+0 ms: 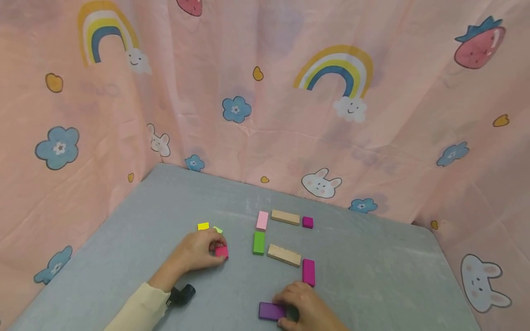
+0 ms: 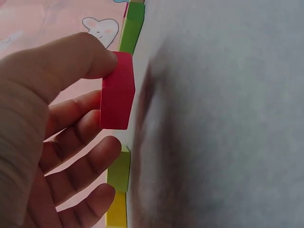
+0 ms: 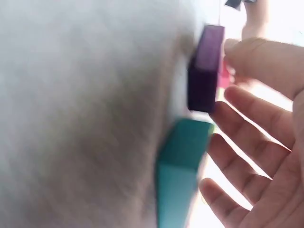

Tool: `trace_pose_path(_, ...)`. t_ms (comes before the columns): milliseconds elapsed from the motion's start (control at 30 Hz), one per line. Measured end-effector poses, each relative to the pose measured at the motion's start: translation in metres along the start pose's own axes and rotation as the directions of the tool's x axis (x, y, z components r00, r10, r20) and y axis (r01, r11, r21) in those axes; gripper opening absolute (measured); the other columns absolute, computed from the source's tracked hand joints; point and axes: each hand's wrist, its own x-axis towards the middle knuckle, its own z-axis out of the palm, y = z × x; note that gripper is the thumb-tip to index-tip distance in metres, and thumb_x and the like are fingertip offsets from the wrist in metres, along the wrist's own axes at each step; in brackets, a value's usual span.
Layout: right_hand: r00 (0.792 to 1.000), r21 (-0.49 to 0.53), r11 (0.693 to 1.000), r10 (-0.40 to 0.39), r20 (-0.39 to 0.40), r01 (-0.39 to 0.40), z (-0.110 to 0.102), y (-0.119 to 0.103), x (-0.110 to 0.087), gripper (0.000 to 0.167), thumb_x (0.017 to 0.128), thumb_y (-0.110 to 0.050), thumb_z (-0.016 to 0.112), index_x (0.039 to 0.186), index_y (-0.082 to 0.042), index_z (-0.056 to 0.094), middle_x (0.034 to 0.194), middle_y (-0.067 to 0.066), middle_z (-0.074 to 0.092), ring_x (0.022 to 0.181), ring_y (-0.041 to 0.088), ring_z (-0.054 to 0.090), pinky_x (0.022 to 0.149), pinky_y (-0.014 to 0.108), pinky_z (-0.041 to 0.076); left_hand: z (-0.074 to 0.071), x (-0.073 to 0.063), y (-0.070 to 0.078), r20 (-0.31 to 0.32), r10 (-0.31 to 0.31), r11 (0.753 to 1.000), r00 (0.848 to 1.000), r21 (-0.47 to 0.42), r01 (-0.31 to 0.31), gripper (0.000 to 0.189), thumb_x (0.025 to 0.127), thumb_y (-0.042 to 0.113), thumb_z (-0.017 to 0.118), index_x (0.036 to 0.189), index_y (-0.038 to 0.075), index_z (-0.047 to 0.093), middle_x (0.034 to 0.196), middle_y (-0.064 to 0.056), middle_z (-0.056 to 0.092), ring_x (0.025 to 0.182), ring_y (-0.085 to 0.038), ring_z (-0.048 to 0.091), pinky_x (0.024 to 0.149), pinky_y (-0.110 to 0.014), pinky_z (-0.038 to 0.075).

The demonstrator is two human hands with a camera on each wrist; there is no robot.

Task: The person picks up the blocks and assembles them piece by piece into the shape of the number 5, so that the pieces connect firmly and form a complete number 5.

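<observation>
My left hand (image 1: 198, 249) pinches a small pinkish-red block (image 1: 221, 252) between thumb and fingers. Just behind that hand are a yellow block (image 1: 203, 226) and a light green block (image 2: 118, 168), partly covered by it in the head view. At the front, the thumb and fingertips of my right hand (image 1: 304, 305) grip the right end of a purple block (image 1: 270, 311) across its width. Under the right hand lies a teal block (image 3: 178, 185), mostly hidden from the head view, close to the purple one.
A pink block (image 1: 262, 221), a green block (image 1: 258, 243), two wooden blocks (image 1: 285, 217), a small magenta block (image 1: 308, 222) and a longer magenta block (image 1: 308, 272) form an angular outline on the grey table (image 1: 372, 276). A patterned pink curtain (image 1: 265, 147) surrounds it.
</observation>
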Motion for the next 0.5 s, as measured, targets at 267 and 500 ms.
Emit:
trace_pose_path(267, 0.924, -0.044, 0.997, 0.042, -0.381, -0.063, -0.014, 0.014, -0.013, 0.03, 0.076, -0.019, 0.079, 0.104, -0.02, 0.067, 0.1, -0.013, 0.062, 0.09, 0.007, 0.057, 0.079, 0.029, 0.053, 0.0, -0.005, 0.007, 0.056, 0.0, 1.0, 0.998, -0.025, 0.002, 0.025, 0.071, 0.034, 0.081, 0.092, 0.025, 0.069, 0.075, 0.014, 0.056, 0.068, -0.001, 0.047, 0.059, -0.018, 0.041)
trace_pose_path(500, 0.887, 0.025, 0.964, 0.253, -0.387, -0.264, -0.033, 0.028, -0.015, 0.035, 0.076, -0.019, 0.079, 0.109, -0.02, 0.067, 0.104, -0.009, 0.062, 0.096, 0.012, 0.058, 0.081, 0.036, 0.054, 0.003, -0.008, 0.018, 0.092, 0.08, 0.997, 0.993, -0.019, -0.078, 0.025, 0.071, 0.032, 0.079, 0.092, 0.024, 0.069, 0.076, 0.014, 0.056, 0.066, 0.001, 0.045, 0.058, -0.017, 0.039)
